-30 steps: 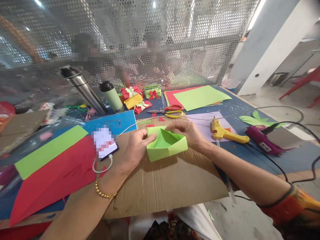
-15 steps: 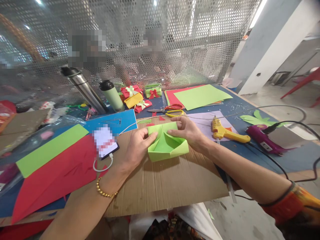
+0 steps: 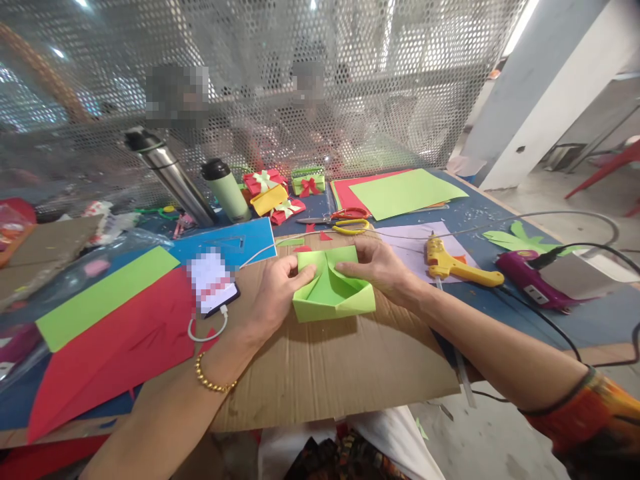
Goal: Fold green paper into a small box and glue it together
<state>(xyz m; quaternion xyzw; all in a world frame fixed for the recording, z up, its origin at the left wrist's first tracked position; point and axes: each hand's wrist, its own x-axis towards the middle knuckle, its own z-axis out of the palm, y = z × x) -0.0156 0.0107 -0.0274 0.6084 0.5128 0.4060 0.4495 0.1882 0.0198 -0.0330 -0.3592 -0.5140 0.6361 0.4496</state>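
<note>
Both your hands are on the green paper box (image 3: 334, 309), over the cardboard (image 3: 320, 380) on the counter (image 3: 595, 327): left hand (image 3: 273, 293) pinching its far-left flap, right hand (image 3: 384, 272) the far-right. Near walls stand folded; the far side gapes, seemingly left to shape. Fingertips behind the paper are hidden, and base contact is unclear.

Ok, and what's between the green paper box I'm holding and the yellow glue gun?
Your right hand, gripping the green paper box, then part of the lilac sheet; the head view shows both.
</note>
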